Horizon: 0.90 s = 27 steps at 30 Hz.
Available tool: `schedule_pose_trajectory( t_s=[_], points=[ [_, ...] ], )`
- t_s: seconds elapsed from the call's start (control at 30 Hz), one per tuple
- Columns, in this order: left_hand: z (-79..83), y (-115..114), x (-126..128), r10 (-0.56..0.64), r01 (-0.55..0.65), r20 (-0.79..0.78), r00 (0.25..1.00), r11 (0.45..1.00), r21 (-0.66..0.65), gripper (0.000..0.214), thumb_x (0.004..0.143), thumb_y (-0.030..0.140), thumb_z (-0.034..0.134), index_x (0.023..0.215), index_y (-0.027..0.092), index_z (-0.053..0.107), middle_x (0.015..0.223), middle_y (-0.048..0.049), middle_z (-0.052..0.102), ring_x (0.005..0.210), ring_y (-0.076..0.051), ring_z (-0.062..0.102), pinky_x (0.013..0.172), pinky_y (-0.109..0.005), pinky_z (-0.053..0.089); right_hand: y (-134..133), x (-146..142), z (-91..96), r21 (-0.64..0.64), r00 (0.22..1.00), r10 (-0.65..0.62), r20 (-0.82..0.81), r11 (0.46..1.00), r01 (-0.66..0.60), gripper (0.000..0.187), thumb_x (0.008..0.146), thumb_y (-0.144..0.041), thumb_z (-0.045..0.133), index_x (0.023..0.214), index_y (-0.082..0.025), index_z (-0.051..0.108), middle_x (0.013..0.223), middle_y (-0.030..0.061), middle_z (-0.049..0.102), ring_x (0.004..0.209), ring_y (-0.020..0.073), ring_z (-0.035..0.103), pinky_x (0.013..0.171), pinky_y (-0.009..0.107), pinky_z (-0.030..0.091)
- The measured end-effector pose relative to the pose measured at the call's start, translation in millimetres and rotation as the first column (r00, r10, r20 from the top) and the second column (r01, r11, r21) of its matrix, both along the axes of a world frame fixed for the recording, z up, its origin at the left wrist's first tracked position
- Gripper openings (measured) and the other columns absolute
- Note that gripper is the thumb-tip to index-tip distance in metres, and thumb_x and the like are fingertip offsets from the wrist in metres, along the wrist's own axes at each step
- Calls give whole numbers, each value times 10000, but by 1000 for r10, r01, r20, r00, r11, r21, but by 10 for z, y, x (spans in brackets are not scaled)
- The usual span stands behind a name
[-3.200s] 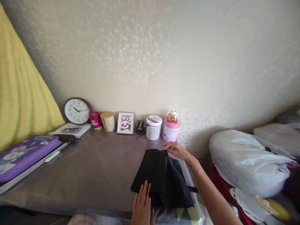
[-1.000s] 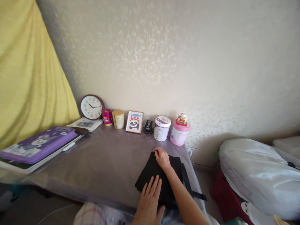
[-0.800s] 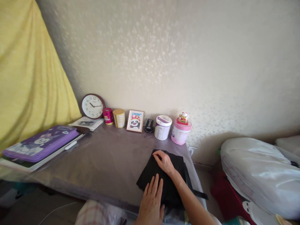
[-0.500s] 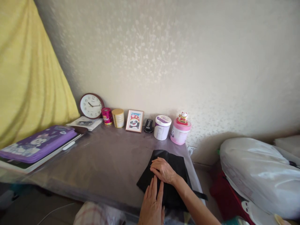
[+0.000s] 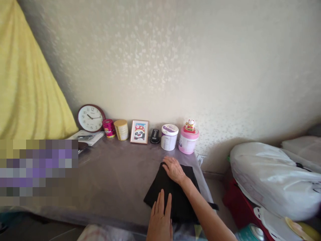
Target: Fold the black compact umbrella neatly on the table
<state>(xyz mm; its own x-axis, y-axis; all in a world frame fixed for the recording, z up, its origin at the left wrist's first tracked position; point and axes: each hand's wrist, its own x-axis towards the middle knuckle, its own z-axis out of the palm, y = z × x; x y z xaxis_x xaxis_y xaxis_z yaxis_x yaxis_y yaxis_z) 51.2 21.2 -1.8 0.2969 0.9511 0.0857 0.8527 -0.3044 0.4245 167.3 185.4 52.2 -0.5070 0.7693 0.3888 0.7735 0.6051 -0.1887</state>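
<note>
A folded piece of black fabric (image 5: 175, 201) lies flat near the right end of the table, and a black strap (image 5: 213, 206) sticks out from its right side past the table edge. On the near left part of the fabric rests my left hand (image 5: 160, 212), its fingers stretched forward and slightly apart. My right hand (image 5: 174, 169) reaches farther, flat on the fabric's back edge with the fingers extended. Neither hand grips anything. The forearm on the right covers part of the fabric.
Along the wall stand a clock (image 5: 91, 117), a pink can (image 5: 109, 128), a yellow-lidded container (image 5: 121, 130), a framed panda picture (image 5: 139, 132), a black object (image 5: 154, 136), a purple-lidded tub (image 5: 170, 138) and a pink tub (image 5: 188, 142) bearing a cat figurine. White bags (image 5: 271, 177) sit right of the table (image 5: 112, 177).
My right hand has slid away from my left hand to the fabric's back edge. My left hand's fingers have spread a little. The fabric looks flatter, and the view has shifted slightly.
</note>
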Motion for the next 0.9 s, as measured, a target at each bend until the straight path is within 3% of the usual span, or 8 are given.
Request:
schedule_pose_trajectory(
  t_s=[0.1, 0.17, 0.37, 0.53, 0.6, 0.7, 0.8, 0.9],
  points=[
    [43, -6, -3, 0, 0, -18, 1000, 1000, -1, 812, 669, 53, 444, 1432, 155, 186, 1499, -134, 99, 1361, -307, 186, 1057, -485, 284, -214, -42, -72, -41, 987, 161, 4, 986, -160, 140, 846, -256, 547, 787, -253, 674, 929, -12, 703, 1027, 139, 590, 975, 295, 375],
    [82, -15, 0, 7, -8, -34, 999, 1000, -6, 791, 675, 41, 435, 1427, 138, 207, 1494, -151, 114, 1361, -303, 187, 1057, -478, 286, -235, -24, -98, -36, 989, 148, -30, 988, -149, 138, 824, -221, 563, 751, -254, 675, 897, -18, 708, 1034, 149, 590, 1001, 329, 352],
    [98, -32, 16, 36, -36, -20, 999, 999, 15, 784, 683, 13, 402, 1429, 150, 203, 1502, -131, 93, 1365, -286, 183, 1054, -470, 291, -110, 389, 73, 41, 926, -233, -298, 966, 256, 288, 848, -191, 441, 1073, -146, 616, 1173, 149, 601, 1117, 253, 531, 981, 456, 366],
    [112, -44, 18, 31, -31, -17, 999, 1000, 3, 781, 688, -8, 386, 1431, 136, 194, 1504, -146, 72, 1369, -286, 165, 1059, -463, 283, -582, 821, 23, -56, 749, -455, -482, 869, 492, 388, 871, -351, 388, 1124, -117, 565, 1081, 157, 634, 1011, 256, 599, 869, 432, 474],
    [130, -51, 15, 26, -27, -24, 999, 1000, -6, 767, 697, -5, 382, 1430, 122, 196, 1501, -159, 72, 1369, -286, 164, 1061, -458, 283, -822, 891, -71, -304, 593, -542, -596, 835, 458, 447, 839, -432, 448, 1127, -108, 557, 1068, 148, 645, 977, 244, 624, 840, 386, 505],
    [132, -56, 11, 22, -22, -16, 1000, 1000, 12, 761, 705, 12, 382, 1432, 132, 193, 1504, -148, 75, 1368, -284, 169, 1055, -467, 292, -1095, 884, -181, -477, 478, -588, -653, 809, 343, 508, 776, -496, 524, 1115, -120, 569, 1070, 130, 655, 997, 252, 622, 870, 374, 498],
    [107, -55, 10, 28, -27, -13, 1000, 999, 28, 763, 709, 20, 379, 1434, 152, 185, 1508, -131, 88, 1370, -274, 169, 1050, -472, 299, -1261, 818, -205, -524, 445, -617, -649, 787, 325, 509, 755, -515, 548, 1115, -156, 582, 1087, 106, 656, 1022, 262, 611, 878, 377, 497],
    [86, -50, 11, 34, -34, -13, 999, 999, 20, 763, 706, 15, 378, 1433, 149, 190, 1508, -132, 85, 1368, -277, 174, 1052, -469, 300, -1376, 751, -178, -535, 483, -632, -606, 774, 341, 487, 769, -508, 540, 1147, -202, 571, 1130, 82, 639, 1065, 259, 589, 889, 370, 491]
  ],
)
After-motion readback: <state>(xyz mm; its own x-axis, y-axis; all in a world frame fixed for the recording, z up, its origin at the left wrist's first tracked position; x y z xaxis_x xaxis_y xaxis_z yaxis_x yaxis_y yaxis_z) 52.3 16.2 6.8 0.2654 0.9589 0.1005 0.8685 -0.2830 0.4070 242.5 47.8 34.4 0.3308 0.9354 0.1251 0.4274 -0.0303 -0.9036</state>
